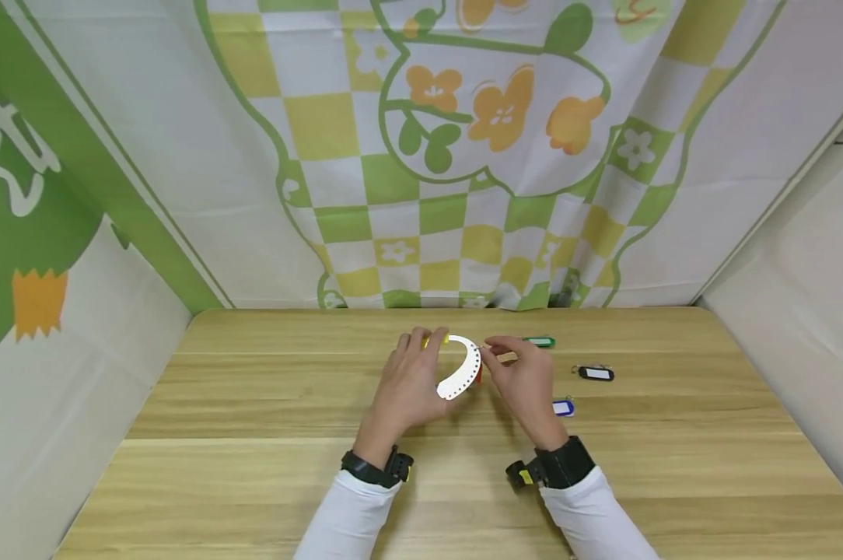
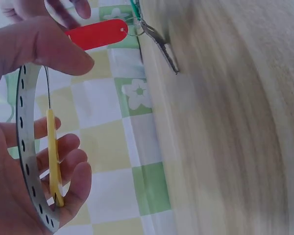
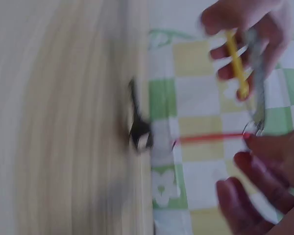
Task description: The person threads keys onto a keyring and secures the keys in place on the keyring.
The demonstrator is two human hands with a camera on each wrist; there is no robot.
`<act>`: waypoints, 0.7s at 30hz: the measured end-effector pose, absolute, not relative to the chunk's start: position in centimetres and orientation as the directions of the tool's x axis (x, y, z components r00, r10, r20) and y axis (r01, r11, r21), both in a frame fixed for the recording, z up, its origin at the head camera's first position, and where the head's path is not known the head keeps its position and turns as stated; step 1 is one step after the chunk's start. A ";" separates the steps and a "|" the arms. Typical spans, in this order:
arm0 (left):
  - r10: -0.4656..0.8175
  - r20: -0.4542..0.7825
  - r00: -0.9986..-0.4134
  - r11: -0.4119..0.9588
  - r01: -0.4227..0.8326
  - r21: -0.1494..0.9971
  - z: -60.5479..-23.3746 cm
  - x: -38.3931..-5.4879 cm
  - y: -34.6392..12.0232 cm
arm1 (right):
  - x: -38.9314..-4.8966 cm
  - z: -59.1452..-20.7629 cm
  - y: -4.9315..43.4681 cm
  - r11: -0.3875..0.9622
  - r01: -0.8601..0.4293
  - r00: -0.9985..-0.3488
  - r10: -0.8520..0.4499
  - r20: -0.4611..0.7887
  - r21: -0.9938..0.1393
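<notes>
My left hand (image 1: 409,381) grips a white crescent-shaped plate (image 1: 461,379) with a row of small holes along its edge, held above the table. A yellow key tag (image 2: 53,152) hangs at the plate beside the left fingers. At the plate's right edge, my right hand (image 1: 526,381) pinches a small metal ring (image 3: 251,128) between thumb and forefinger. A red key tag (image 2: 100,34) hangs below, partly behind the left thumb in the left wrist view. A key (image 2: 159,46) shows at the small ring on the red tag's end.
On the wooden table (image 1: 267,467), a green key tag (image 1: 539,341), a black key tag (image 1: 595,373) and a blue key tag (image 1: 563,407) lie right of the hands. A patterned curtain (image 1: 421,225) hangs behind the table's far edge.
</notes>
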State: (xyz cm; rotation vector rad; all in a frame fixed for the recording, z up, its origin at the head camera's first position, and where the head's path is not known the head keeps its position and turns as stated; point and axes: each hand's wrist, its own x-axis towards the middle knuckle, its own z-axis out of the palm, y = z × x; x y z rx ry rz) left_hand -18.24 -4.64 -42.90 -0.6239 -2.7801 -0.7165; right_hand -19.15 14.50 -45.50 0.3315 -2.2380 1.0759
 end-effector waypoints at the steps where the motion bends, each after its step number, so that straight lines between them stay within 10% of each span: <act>1: 0.346 0.296 -0.890 0.799 0.445 0.404 -43.0 -18.2 -4.5 | -19.1 -45.4 14.4 0.625 -0.428 -0.798 0.079 0.598 -0.653; 13: 0.353 0.352 -0.867 0.800 0.475 0.367 -43.2 -18.3 -4.5 | -19.2 -45.0 14.2 0.621 -0.451 -0.789 0.059 0.611 -0.642; 21: 0.399 0.296 -0.868 0.775 0.492 0.396 -43.1 -18.3 -4.8 | -19.3 -45.2 15.1 0.706 -0.597 -0.655 -0.156 0.739 -0.380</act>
